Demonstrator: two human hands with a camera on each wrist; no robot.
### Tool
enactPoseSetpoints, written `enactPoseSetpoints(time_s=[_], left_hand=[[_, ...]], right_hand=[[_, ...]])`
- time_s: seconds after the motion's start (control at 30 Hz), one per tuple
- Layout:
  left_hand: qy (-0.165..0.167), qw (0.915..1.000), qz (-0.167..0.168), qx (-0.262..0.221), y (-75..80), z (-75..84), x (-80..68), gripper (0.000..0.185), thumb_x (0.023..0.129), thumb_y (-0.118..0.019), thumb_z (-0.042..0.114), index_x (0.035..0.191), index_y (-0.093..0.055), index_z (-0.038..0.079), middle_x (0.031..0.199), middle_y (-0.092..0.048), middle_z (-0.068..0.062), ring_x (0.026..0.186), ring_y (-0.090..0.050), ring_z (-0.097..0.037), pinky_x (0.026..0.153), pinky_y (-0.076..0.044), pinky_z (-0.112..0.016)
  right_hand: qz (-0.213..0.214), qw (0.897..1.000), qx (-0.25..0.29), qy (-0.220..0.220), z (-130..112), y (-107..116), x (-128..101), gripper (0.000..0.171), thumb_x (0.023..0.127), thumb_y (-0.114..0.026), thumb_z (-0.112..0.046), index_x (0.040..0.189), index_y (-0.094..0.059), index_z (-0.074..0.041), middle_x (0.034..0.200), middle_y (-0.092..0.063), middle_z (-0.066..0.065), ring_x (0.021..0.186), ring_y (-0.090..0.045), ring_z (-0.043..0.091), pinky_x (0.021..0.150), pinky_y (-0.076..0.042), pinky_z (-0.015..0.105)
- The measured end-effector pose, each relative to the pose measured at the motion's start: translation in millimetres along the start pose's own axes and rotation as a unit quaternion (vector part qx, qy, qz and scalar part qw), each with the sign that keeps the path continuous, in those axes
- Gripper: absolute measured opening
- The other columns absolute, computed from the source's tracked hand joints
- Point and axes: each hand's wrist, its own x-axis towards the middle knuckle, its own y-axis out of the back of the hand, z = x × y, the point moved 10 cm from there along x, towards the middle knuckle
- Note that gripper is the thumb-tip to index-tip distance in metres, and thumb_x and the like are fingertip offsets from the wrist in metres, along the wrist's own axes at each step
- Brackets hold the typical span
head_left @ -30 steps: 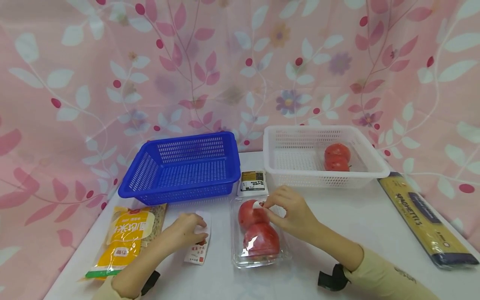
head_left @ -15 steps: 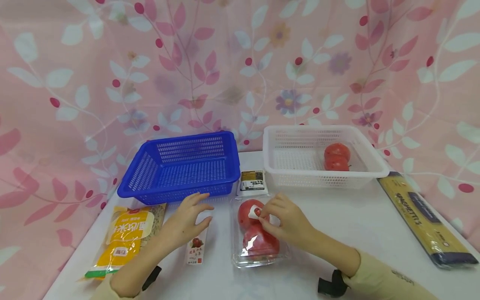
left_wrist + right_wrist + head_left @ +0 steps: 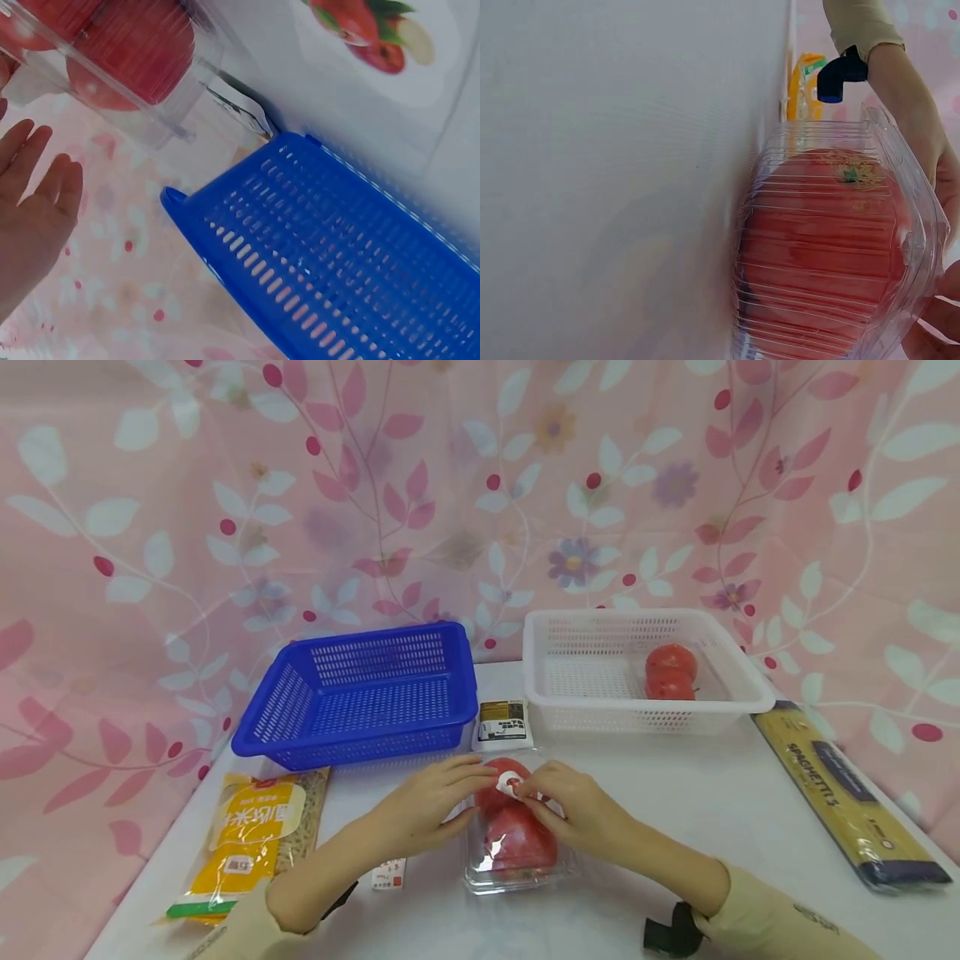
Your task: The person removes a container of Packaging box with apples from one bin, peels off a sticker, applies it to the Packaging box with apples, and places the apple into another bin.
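Head view: both hands meet over a clear clamshell box (image 3: 517, 868) holding two tomatoes (image 3: 519, 842), which lies on the white table (image 3: 675, 827) directly under the fingers. Right hand (image 3: 576, 810) pinches a small white sticker (image 3: 510, 787) on the box lid between thumb and fingertips; left hand (image 3: 423, 806) lies against the box's left side, fingers fairly straight and reaching toward the same sticker, nothing visibly enclosed. Just beyond the pinch: a small dark-labelled packet (image 3: 502, 725); beyond that to the left a blue basket (image 3: 360, 697), to the right a white basket (image 3: 637, 668) with two more tomatoes (image 3: 670, 672). Under the left forearm a paper label (image 3: 389, 874); further left a yellow bag (image 3: 251, 835); well to the right a spaghetti pack (image 3: 843, 793). Left wrist view: left-hand fingers (image 3: 45, 180) straight and relaxed, near the box (image 3: 142, 82) but apart from it here; blue basket (image 3: 352, 262) alongside. Right wrist view: box (image 3: 832, 247) with tomato (image 3: 825, 240) fills the frame; only fingertips (image 3: 937, 330) show at the edge, touching the box; grip not readable here
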Motion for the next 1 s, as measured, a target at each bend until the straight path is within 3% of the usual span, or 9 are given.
enactPoseSetpoints(time_s=[0.17,0.4,0.53,0.73,0.8,1.0], left_hand=[[-0.043,0.9984,-0.036,-0.010,-17.4,8.0,11.5,0.039,0.085,-0.060,0.010,0.123,-0.055,0.007,0.125,-0.055,-0.005,0.121,-0.046,-0.020,0.100,-0.036,-0.032],[-0.018,0.9960,-0.072,-0.050,-29.5,4.3,16.6,0.035,0.083,-0.056,0.006,0.117,-0.051,0.009,0.107,-0.057,0.003,0.099,-0.053,-0.009,0.090,-0.041,-0.022],[-0.041,0.9949,-0.074,-0.056,-27.6,7.6,10.8,0.031,0.082,-0.057,0.004,0.112,-0.054,0.010,0.120,-0.057,-0.003,0.110,-0.052,-0.013,0.095,-0.040,-0.026],[-0.085,0.9905,-0.065,-0.085,-21.8,14.4,0.3,0.027,0.080,-0.058,-0.001,0.104,-0.063,0.012,0.130,-0.051,-0.012,0.124,-0.043,-0.022,0.101,-0.035,-0.033],[-0.079,0.9907,-0.070,-0.086,-21.8,14.1,-3.4,0.029,0.081,-0.058,0.000,0.106,-0.065,0.014,0.132,-0.049,-0.012,0.125,-0.042,-0.023,0.101,-0.035,-0.036],[-0.035,0.9908,-0.095,-0.090,-25.8,8.1,-13.2,0.034,0.084,-0.060,0.005,0.114,-0.066,0.020,0.139,-0.043,-0.007,0.129,-0.036,-0.023,0.100,-0.035,-0.037]], right_hand=[[0.000,0.999,-0.030,0.041,-5.9,-2.5,-1.0,0.018,0.078,-0.067,0.004,0.091,-0.064,-0.008,0.090,-0.061,-0.001,0.086,-0.056,0.011,0.076,-0.051,0.023],[0.007,0.994,-0.046,0.097,-17.9,-4.7,-2.9,0.012,0.082,-0.065,-0.001,0.089,-0.063,-0.010,0.096,-0.063,0.002,0.097,-0.058,0.018,0.084,-0.048,0.024],[0.006,0.989,-0.069,0.129,-25.4,-6.1,-7.0,0.004,0.088,-0.059,-0.008,0.087,-0.061,-0.011,0.101,-0.064,0.006,0.099,-0.058,0.023,0.086,-0.048,0.030],[-0.022,0.988,-0.076,0.136,-27.2,-8.2,-10.4,0.007,0.083,-0.066,-0.010,0.089,-0.063,-0.010,0.108,-0.063,0.009,0.103,-0.057,0.025,0.087,-0.047,0.035],[-0.045,0.987,-0.076,0.134,-27.2,-10.5,-11.5,0.014,0.079,-0.070,-0.010,0.092,-0.064,-0.010,0.112,-0.062,0.009,0.106,-0.057,0.026,0.088,-0.047,0.037],[-0.091,0.982,-0.079,0.144,-27.6,-13.3,-17.1,0.020,0.082,-0.068,-0.014,0.102,-0.066,-0.013,0.121,-0.058,0.009,0.113,-0.053,0.026,0.089,-0.045,0.040]])
